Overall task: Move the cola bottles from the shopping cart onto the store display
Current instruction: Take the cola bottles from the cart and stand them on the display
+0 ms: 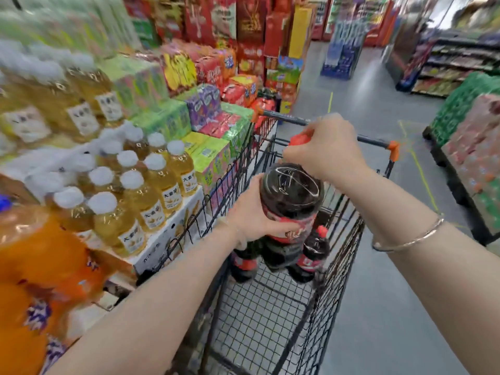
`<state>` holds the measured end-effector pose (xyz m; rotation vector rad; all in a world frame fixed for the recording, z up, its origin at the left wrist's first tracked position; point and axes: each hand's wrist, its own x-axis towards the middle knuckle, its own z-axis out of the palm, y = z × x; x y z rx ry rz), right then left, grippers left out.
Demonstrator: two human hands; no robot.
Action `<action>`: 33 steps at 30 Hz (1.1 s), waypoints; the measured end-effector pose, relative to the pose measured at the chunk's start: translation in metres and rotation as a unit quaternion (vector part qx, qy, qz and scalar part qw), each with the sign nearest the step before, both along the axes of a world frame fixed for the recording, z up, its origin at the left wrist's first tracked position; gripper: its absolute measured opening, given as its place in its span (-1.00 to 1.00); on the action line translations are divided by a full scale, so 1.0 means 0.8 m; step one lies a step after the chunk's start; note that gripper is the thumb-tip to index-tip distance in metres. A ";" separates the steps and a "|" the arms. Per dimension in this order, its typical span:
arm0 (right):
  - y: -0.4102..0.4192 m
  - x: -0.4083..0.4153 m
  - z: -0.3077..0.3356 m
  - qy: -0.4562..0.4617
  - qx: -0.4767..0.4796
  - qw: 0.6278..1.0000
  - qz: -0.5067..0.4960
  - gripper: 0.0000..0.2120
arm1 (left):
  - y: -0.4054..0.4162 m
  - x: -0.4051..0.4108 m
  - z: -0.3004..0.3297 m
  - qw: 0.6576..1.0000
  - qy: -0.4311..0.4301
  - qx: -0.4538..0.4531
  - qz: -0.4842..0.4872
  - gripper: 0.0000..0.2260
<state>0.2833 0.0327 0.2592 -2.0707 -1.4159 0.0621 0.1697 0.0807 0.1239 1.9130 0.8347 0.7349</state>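
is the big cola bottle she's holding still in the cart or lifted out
Lifted, not yet out: the cola bottle hangs above the shopping cart, left hand round its body, right hand at its red cap.

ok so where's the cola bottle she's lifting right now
In the head view, the big cola bottle is mid-frame above the shopping cart, left hand holding its label and right hand gripping the red cap.

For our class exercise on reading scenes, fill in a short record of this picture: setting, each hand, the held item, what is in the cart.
setting: store aisle beside a drinks display
left hand: grips the held cola bottle at its label
right hand: grips its red cap end
shopping cart: at least two more cola bottles standing inside
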 end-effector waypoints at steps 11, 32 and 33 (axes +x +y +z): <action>-0.070 -0.093 0.065 0.019 0.044 0.977 0.206 -0.80 | -0.108 -0.108 0.065 0.983 0.018 0.057 0.176 -0.15; -0.332 -0.461 0.104 0.004 0.060 0.831 0.553 -0.66 | -0.492 -0.448 0.110 0.831 0.061 0.094 0.545 -0.09; -0.350 -0.480 0.103 0.009 0.059 0.824 0.563 -0.70 | -0.516 -0.464 0.109 0.824 0.068 0.089 0.555 -0.10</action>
